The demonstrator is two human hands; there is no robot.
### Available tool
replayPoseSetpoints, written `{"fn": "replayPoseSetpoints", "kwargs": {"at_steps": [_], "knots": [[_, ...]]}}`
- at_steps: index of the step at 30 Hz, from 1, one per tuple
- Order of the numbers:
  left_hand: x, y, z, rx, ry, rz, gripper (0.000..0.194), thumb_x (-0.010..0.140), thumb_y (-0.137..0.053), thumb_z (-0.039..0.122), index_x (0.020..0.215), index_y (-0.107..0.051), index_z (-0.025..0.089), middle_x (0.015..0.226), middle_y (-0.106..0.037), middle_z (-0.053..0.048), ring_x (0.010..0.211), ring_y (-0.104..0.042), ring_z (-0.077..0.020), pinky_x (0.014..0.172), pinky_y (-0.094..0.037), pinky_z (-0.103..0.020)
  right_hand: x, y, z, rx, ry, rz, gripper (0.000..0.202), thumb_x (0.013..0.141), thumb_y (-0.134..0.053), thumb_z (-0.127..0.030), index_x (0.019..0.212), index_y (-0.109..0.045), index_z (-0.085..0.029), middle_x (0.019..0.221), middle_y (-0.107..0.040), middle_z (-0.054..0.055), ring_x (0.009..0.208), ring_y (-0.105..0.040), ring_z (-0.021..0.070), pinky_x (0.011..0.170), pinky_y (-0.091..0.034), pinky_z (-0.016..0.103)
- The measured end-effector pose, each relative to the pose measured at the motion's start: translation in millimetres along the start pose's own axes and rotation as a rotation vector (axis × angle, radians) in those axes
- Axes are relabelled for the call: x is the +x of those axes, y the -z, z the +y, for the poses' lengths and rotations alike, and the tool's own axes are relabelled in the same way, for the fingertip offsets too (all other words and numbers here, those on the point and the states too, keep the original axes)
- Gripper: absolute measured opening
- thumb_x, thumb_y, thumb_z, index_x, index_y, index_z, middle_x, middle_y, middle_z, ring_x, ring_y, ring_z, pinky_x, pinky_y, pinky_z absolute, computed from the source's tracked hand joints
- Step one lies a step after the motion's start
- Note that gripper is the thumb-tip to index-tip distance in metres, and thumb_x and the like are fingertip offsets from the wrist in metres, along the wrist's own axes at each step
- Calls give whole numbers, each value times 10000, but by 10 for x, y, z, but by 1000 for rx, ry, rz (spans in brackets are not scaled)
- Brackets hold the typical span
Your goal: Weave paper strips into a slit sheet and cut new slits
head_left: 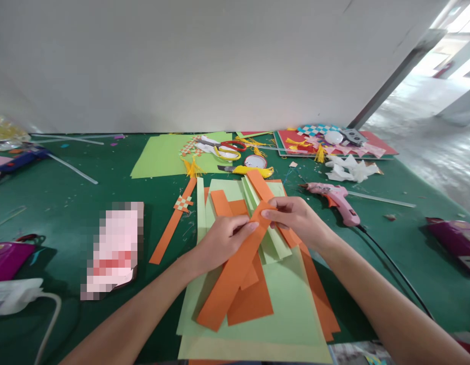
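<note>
An orange paper strip [235,274] slants across a stack of pale green paper sheets [288,314]. My left hand [227,238] pinches its left edge between thumb and fingers. Its upper end is gripped by my right hand [296,215], thumb on top. Under the strip lie more orange paper pieces [258,299] and narrow pale green strips [275,248]. To the left rests an orange strip bookmark [168,230] with a woven checkered patch and a yellow tassel [193,168].
Right of the papers lies a pink glue gun [334,197] with a black cord. Behind are red-and-yellow scissors [229,149] and a yellow utility knife [253,171]. A blurred-out phone [115,248], a white plug [16,296] and a blue glue gun [22,161] lie left. A grey wall [182,66] bounds the back.
</note>
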State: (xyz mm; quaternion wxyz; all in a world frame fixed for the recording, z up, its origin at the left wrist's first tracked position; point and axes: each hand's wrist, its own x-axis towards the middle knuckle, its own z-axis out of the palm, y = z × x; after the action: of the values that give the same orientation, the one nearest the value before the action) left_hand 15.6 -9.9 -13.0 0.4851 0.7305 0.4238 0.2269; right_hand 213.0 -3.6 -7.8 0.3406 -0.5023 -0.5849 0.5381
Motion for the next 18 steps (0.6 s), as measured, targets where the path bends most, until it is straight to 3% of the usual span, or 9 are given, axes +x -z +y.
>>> {"fn": "replayPoseSetpoints", "kwargs": {"at_steps": [6,12,15,18], "knots": [[-4,9,11,-9,14,-20,433,920,-418,451,617,-258,185,583,-197,55,533,-204,-85,468,-159,-246,1,54,-25,35,13,29,355,762,-663,-420,592,-475,-172,551,-422,-49,512,-328,81,495,-223,262],[-21,6,-9,-17,28,-47,455,907,-441,473,612,-250,185,574,-200,57,519,-211,-81,464,-163,-252,0,166,-92,94,24,168,356,751,-684,-351,558,-439,-179,524,-376,-51,482,-313,72,460,-163,264],[-24,2,-9,-40,31,-42,453,911,-429,476,614,-247,186,574,-205,56,519,-207,-82,462,-163,-253,8,153,-78,133,37,152,298,753,-677,-376,620,-501,-175,546,-391,-49,476,-328,71,454,-179,257],[-22,0,1,-47,39,-32,451,911,-424,480,612,-256,188,578,-198,57,522,-203,-83,461,-164,-251,12,93,-33,113,-2,54,300,738,-679,-435,693,-568,-159,571,-436,-40,481,-343,73,454,-215,252]]}}
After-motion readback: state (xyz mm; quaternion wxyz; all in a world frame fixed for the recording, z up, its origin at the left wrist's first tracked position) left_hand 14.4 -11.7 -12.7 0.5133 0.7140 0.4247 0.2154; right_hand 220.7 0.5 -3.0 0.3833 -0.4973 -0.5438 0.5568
